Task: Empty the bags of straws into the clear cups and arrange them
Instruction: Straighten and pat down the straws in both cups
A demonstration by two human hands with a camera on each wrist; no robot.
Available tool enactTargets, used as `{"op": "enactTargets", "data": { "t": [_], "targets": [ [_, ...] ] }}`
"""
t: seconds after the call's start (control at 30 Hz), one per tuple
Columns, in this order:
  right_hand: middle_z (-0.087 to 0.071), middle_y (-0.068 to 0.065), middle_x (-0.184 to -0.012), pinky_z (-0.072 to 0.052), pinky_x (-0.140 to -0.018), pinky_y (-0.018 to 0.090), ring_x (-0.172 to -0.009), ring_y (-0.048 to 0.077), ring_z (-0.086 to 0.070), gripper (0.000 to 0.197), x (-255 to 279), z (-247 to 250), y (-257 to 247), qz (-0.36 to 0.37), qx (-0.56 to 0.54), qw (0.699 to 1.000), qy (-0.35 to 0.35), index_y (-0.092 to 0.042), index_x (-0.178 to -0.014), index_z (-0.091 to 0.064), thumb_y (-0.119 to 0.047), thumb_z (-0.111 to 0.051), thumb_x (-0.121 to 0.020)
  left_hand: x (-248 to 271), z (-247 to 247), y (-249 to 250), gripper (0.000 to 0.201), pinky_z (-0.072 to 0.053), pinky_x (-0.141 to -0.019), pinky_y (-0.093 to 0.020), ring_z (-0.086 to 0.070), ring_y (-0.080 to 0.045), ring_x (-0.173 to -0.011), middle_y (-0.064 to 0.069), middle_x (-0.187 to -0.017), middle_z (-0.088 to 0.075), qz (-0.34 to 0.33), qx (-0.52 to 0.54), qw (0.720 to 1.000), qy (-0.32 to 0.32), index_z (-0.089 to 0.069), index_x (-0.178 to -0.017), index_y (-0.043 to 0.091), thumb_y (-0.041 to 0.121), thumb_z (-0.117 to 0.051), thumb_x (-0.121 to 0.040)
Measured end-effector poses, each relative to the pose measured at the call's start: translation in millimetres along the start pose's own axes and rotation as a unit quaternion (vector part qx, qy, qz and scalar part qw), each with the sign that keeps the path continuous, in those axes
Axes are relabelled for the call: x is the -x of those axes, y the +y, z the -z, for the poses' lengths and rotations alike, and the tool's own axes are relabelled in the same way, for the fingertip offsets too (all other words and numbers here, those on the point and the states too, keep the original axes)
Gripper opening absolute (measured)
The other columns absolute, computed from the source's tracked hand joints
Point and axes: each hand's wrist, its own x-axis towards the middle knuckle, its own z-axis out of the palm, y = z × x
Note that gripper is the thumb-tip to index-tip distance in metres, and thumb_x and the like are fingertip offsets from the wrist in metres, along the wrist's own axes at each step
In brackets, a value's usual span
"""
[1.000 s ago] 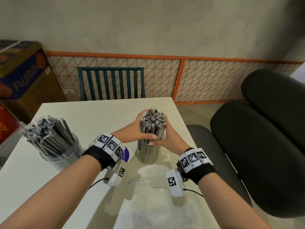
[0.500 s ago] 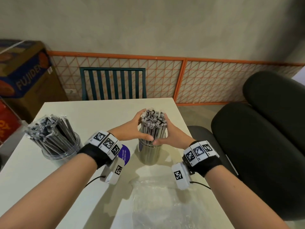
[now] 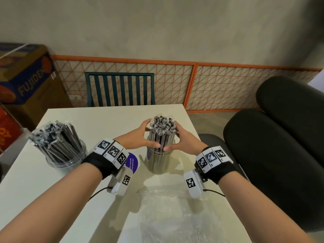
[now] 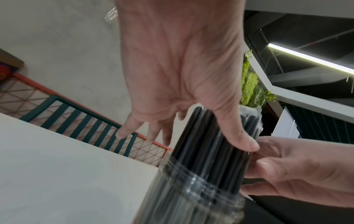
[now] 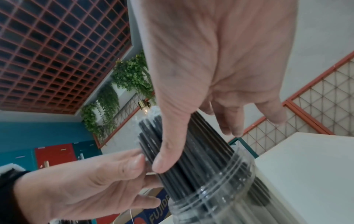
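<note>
A tight bundle of black wrapped straws stands upright in a clear cup at the middle of the white table. My left hand and right hand cup the bundle above the cup's rim, thumbs at the front and fingers round the back. The left wrist view shows my left hand with its thumb pressed on the straws. In the right wrist view my right hand grips the same bundle over the cup. A second clear cup at the left holds fanned-out straws.
An empty clear plastic bag lies on the table near me. A purple round label lies left of the middle cup. A green chair stands behind the table, a black padded chair at the right, cardboard boxes at the left.
Both hands have stayed wrapped round the bundle in the middle cup, with the thumbs drawing slightly closer at the front. The head view has shifted a little.
</note>
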Motion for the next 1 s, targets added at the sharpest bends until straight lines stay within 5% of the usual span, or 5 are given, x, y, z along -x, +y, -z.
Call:
{"op": "enactTargets", "data": {
  "t": [0.2, 0.37, 0.57, 0.7, 1.0],
  "targets": [
    [-0.023, 0.012, -0.156, -0.027, -0.113, 0.035, -0.143, 0.024, -0.026, 0.113, 16, -3, 6, -0.066, 0.048, 0.996, -0.026, -0.007, -0.149, 0.001, -0.037, -0.077, -0.073, 15, -4, -9, 0.104, -0.026, -0.109, -0.035, -0.030, -0.027, -0.139, -0.010, -0.153, -0.027, 0.072, -0.029, 0.997, 0.017, 0.003, -0.149, 0.025, 0.037, -0.071, -0.077],
    [-0.040, 0.013, -0.146, -0.035, -0.106, 0.034, -0.133, 0.027, -0.041, 0.086, 31, -4, 9, -0.142, 0.170, 0.970, -0.101, -0.003, -0.145, -0.023, -0.049, -0.062, -0.083, 36, -8, -17, 0.092, -0.031, -0.107, -0.036, -0.036, -0.029, -0.135, -0.010, -0.152, -0.029, 0.095, -0.040, 0.994, 0.039, 0.001, -0.148, 0.026, 0.046, -0.060, -0.083],
    [-0.051, 0.005, -0.138, -0.037, -0.097, 0.028, -0.123, 0.022, -0.049, 0.056, 43, -17, -32, -0.033, 0.217, 0.949, -0.228, -0.015, -0.138, -0.043, -0.042, -0.054, -0.091, 83, 9, -35, 0.059, -0.049, -0.087, -0.026, -0.054, -0.019, -0.110, -0.006, -0.134, -0.053, 0.154, -0.079, 0.985, -0.019, -0.030, -0.141, 0.023, 0.044, -0.051, -0.090],
    [-0.053, 0.003, -0.138, -0.038, -0.104, 0.031, -0.123, 0.019, -0.051, 0.064, 25, -43, -84, 0.044, 0.217, 0.938, -0.266, -0.018, -0.142, -0.035, -0.049, -0.053, -0.089, 137, 42, -53, 0.055, -0.046, -0.095, -0.031, -0.058, -0.018, -0.111, -0.001, -0.126, -0.056, 0.231, -0.107, 0.966, -0.035, -0.038, -0.137, 0.023, 0.048, -0.049, -0.090],
    [-0.022, 0.011, -0.156, -0.026, -0.113, 0.035, -0.142, 0.024, -0.028, 0.093, -13, -149, -174, 0.111, 0.081, 0.980, -0.147, -0.006, -0.149, -0.007, -0.042, -0.063, -0.085, 218, 136, -115, 0.077, -0.037, -0.107, -0.041, -0.040, -0.025, -0.132, -0.008, -0.148, -0.037, 0.341, -0.075, 0.934, 0.079, -0.025, -0.145, 0.021, 0.053, -0.057, -0.083]
  ]
}}
